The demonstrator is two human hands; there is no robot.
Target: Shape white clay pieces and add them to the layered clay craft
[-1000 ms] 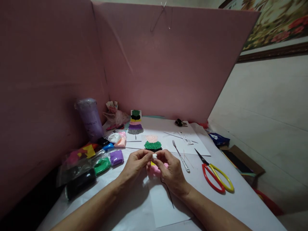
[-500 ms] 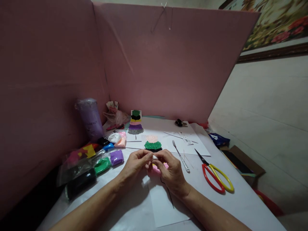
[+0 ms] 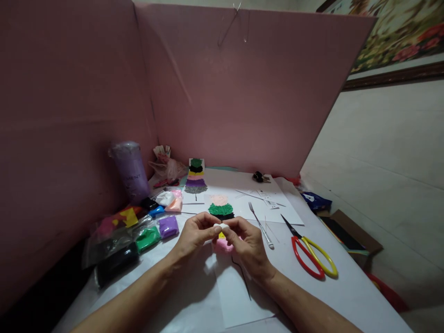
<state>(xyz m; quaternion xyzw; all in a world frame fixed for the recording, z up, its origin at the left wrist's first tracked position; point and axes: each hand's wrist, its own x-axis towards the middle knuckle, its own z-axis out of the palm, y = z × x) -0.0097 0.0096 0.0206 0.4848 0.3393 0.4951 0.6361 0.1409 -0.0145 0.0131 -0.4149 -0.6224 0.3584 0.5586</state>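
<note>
Between the fingertips of both hands is a small lump of white modelling clay (image 3: 221, 227). My left hand (image 3: 198, 232) pinches its left side and my right hand (image 3: 248, 243) its right side. Under them lies a sheet of white paper (image 3: 239, 307) bearing a layered clay picture. Its peach band (image 3: 219, 200), green band (image 3: 221, 209), black band, yellow patch and pink band (image 3: 225, 246) show; my fingers cover part of it. A thin dark stem line (image 3: 243, 274) runs down the paper from the pink.
Right of my hands lie a fork (image 3: 261, 225), thin sticks and scissors (image 3: 308, 249). Packets of coloured clay, among them purple (image 3: 168, 226) and green (image 3: 148, 238), crowd the left side. A finished-looking layered clay leaf (image 3: 196, 178) and a purple tumbler (image 3: 130, 171) stand farther back.
My fingertips have shifted, and more of the white clay shows between them. The yellow and pink bands beneath are more visible. Other things on the table stay where they were.
</note>
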